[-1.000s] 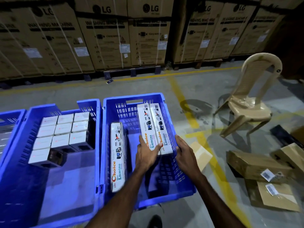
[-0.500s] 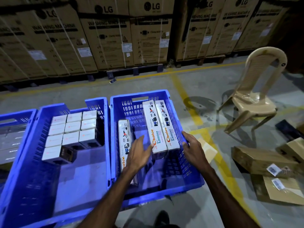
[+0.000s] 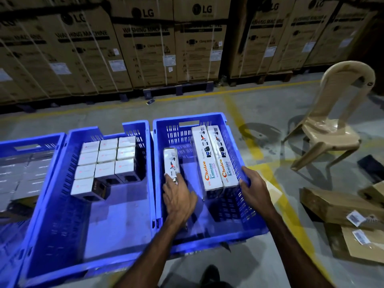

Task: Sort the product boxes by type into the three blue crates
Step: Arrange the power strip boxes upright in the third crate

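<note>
Left hand [image 3: 180,199] lying flat, fingers straight, touching long glossy box [image 3: 171,163], right hand [image 3: 255,189] gripping perforated blue plastic crate [image 3: 234,235] wall

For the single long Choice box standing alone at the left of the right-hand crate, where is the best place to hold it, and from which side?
Probably at its near end, from above. The lone long box stands on its narrow edge along the right crate's left wall, so only its top and inner face are free. The left hand is already at that near end; fingers over the top, thumb on the inner face, would suit.
</note>
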Tool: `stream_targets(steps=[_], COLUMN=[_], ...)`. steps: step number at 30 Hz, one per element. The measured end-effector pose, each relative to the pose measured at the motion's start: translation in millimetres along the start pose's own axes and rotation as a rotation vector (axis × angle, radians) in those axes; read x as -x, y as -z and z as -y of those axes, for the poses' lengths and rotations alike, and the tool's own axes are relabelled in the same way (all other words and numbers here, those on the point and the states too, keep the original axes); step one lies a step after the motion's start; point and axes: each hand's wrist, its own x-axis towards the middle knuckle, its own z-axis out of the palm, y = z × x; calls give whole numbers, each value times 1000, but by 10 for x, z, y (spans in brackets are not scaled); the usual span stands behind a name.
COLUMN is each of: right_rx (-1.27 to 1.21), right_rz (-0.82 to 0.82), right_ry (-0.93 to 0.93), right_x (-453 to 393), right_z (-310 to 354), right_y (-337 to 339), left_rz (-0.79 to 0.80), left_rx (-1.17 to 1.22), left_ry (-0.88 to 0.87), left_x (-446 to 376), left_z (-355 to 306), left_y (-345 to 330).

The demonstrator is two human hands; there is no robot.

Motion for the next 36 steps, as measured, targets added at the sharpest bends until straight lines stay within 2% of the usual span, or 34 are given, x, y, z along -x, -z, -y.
stream_targets(steps=[3, 8, 12, 17, 26, 31, 36], right_rx=[49, 72, 68, 72, 47, 87, 29], right_rz=[-43, -115, -151, -188, -49, -44, -37], right_ry=[40, 13, 29, 34, 8, -39, -27], right_x=[42, 102, 119, 127, 127, 157, 130], right_z=[56, 174, 215, 255, 167, 80, 43], right_y=[-39, -109, -136, -111, -91, -165, -138], left_rz=[-31, -10, 72, 23, -61, 8, 33], left_rx=[-64, -313, -201, -120, 39, 87, 268], left_ry=[10, -18, -1, -42, -24, -9, 29], left_x=[-55, -136, -242, -247, -631, -887, -994], left_z=[-25, 4, 27, 78, -170, -330, -383], left_y=[-25, -48, -72, -56, 285, 215, 96])
